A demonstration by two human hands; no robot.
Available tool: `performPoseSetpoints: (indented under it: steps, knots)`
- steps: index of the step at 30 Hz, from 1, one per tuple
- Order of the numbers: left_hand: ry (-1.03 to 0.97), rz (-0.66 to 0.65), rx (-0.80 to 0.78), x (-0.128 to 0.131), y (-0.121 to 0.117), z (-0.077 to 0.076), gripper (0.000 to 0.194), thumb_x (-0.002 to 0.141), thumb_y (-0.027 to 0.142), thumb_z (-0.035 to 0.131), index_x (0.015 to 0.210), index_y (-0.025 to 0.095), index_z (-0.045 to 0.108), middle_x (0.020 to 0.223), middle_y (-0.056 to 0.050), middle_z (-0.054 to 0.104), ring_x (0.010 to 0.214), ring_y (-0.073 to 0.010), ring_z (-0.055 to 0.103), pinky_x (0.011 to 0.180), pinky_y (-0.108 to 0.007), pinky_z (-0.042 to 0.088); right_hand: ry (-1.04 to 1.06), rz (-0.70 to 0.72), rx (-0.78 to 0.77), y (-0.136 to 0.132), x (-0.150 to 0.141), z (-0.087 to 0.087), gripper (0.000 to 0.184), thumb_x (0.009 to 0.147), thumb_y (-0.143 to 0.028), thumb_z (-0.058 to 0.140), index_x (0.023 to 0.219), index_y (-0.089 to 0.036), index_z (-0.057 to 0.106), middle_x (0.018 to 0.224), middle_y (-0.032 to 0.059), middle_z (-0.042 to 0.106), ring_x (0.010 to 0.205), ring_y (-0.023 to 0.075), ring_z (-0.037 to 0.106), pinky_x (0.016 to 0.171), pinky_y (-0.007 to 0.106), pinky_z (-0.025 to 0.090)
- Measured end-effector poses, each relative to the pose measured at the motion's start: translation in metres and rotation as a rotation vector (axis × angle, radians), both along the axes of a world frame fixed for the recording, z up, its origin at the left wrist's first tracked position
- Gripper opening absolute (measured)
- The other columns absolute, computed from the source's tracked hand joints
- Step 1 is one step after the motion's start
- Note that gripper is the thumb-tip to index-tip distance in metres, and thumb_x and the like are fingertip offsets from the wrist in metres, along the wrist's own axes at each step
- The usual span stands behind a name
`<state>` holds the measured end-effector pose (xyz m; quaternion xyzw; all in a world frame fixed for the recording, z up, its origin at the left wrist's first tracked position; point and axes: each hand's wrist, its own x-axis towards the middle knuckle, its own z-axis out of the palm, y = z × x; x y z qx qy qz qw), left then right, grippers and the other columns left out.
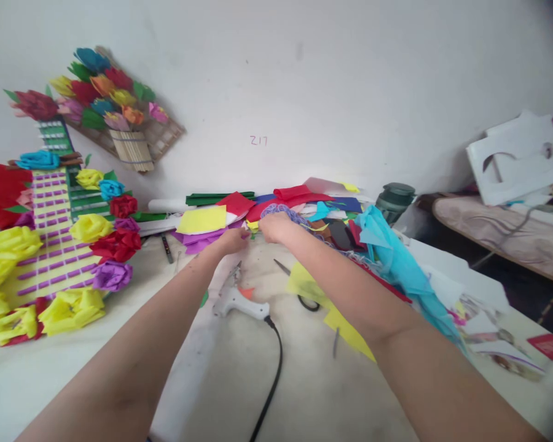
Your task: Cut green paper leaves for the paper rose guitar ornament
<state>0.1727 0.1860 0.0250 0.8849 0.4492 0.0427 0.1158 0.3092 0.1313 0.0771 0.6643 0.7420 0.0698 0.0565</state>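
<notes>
The table [212, 393] is pale and smudgy, and it is pushed up to a plain white wall [350, 92] with "217" written on it in thin purple-pink lines.

The left hand [236, 239] and the right hand [274, 227] reach far across to the back. They are close together, with a small yellow-and-green scrap [253, 227] right between them. The fingers are tiny and blurry, so I can't tell how far open either hand is, or if it has hold of the scrap.

By the left hand is a flat yellow paper square [203, 220] on top of purple paper sheets [196, 242]. Behind the right hand is a fluffy bunch of light purple yarn [292, 213]. Nearer, a white glue gun [244, 302] lies on its side with a black cord [280, 362]. Scissors with a black handle [309, 305] are partly under see-through yellow paper.

On the left stands a big board [50, 245] with bright paper flowers around it. More paper flowers [101, 92] hang on the wall. On the right are crinkly sky-blue paper [391, 252], a dark green jar [395, 201] and cut white cardboard [518, 162].
</notes>
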Motion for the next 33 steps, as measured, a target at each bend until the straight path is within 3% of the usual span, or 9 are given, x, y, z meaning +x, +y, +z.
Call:
performPoseSetpoints:
  steps: [6,8,10,14,18,22,27,31,33]
  knots:
    - [-0.024,0.085,0.023,0.018,-0.01,0.011,0.034,0.077,0.025,0.049,0.106,0.014,0.062,0.102,-0.009,0.067,0.093,-0.0209,0.062,0.077,-0.026,0.047,0.109,-0.18,0.465,-0.017,0.049,0.009,0.039,0.087,-0.027,0.037,0.118,-0.016,0.057,0.124,0.0163,0.054,0.113,0.0293,0.05,0.086,0.04,0.043]
    - [-0.067,0.165,0.065,0.024,-0.012,0.014,0.037,0.077,0.03,0.051,0.109,0.015,0.059,0.106,-0.01,0.065,0.096,-0.0213,0.061,0.078,-0.026,0.047,0.113,-0.242,0.353,-0.016,0.065,-0.003,0.045,0.085,-0.035,0.042,0.123,-0.014,0.053,0.132,0.0167,0.047,0.119,0.0308,0.044,0.093,0.041,0.039]
    - [-0.121,0.191,0.096,0.029,-0.014,0.016,0.047,0.076,0.035,0.053,0.117,0.013,0.052,0.113,-0.012,0.062,0.101,-0.0224,0.059,0.082,-0.028,0.046,0.123,-0.219,0.03,-0.013,0.072,-0.016,0.051,0.083,-0.042,0.045,0.126,-0.015,0.051,0.132,0.0158,0.048,0.119,0.0296,0.046,0.094,0.039,0.039]
    - [-0.144,0.009,0.101,0.04,-0.022,0.016,0.064,0.075,0.038,0.057,0.131,0.013,0.04,0.13,-0.012,0.051,0.116,-0.023,0.05,0.094,-0.028,0.039,0.146,-0.196,-0.23,-0.015,0.062,-0.029,0.05,0.087,-0.037,0.038,0.132,-0.019,0.046,0.134,0.0133,0.048,0.118,0.0277,0.049,0.093,0.038,0.041]
    - [-0.019,-0.251,0.036,0.048,-0.033,0.012,0.067,0.075,0.034,0.057,0.136,0.019,0.036,0.137,-0.008,0.045,0.121,-0.0223,0.045,0.099,-0.028,0.035,0.165,-0.163,-0.212,-0.024,0.055,-0.026,0.05,0.087,-0.033,0.037,0.135,-0.019,0.041,0.137,0.0117,0.044,0.119,0.0264,0.048,0.092,0.036,0.042]
    - [0.088,-0.294,0.057,0.05,-0.035,0.004,0.059,0.077,0.026,0.052,0.134,0.022,0.041,0.136,-0.006,0.046,0.121,-0.0219,0.046,0.1,-0.028,0.035,0.241,-0.07,-0.105,-0.031,0.075,-0.017,0.043,0.088,-0.037,0.035,0.122,-0.02,0.057,0.129,0.0092,0.054,0.115,0.0235,0.052,0.091,0.03,0.041]
    - [0.106,-0.292,0.085,0.048,-0.03,-0.001,0.055,0.076,0.019,0.049,0.131,0.019,0.046,0.136,-0.006,0.046,0.121,-0.0206,0.046,0.101,-0.026,0.033,0.206,-0.325,0.159,-0.029,0.109,-0.015,0.045,0.087,-0.032,0.035,0.124,-0.014,0.053,0.127,0.0155,0.053,0.116,0.0284,0.05,0.094,0.039,0.037]
    - [0.089,-0.273,0.122,0.048,-0.033,0.002,0.054,0.074,0.02,0.05,0.128,0.02,0.05,0.131,-0.007,0.051,0.116,-0.0226,0.051,0.098,-0.029,0.037,0.206,-0.341,-0.115,-0.022,0.109,-0.028,0.046,0.088,-0.032,0.032,0.128,-0.019,0.051,0.134,0.0112,0.049,0.124,0.029,0.042,0.105,0.052,0.018]
    - [0.065,-0.284,0.136,0.049,-0.036,0.005,0.055,0.073,0.022,0.053,0.127,0.019,0.05,0.129,-0.008,0.053,0.115,-0.0237,0.051,0.097,-0.03,0.038,0.219,-0.312,-0.153,-0.018,0.101,-0.036,0.043,0.086,-0.027,0.037,0.124,-0.021,0.054,0.134,0.0092,0.049,0.125,0.0279,0.041,0.105,0.05,0.021]
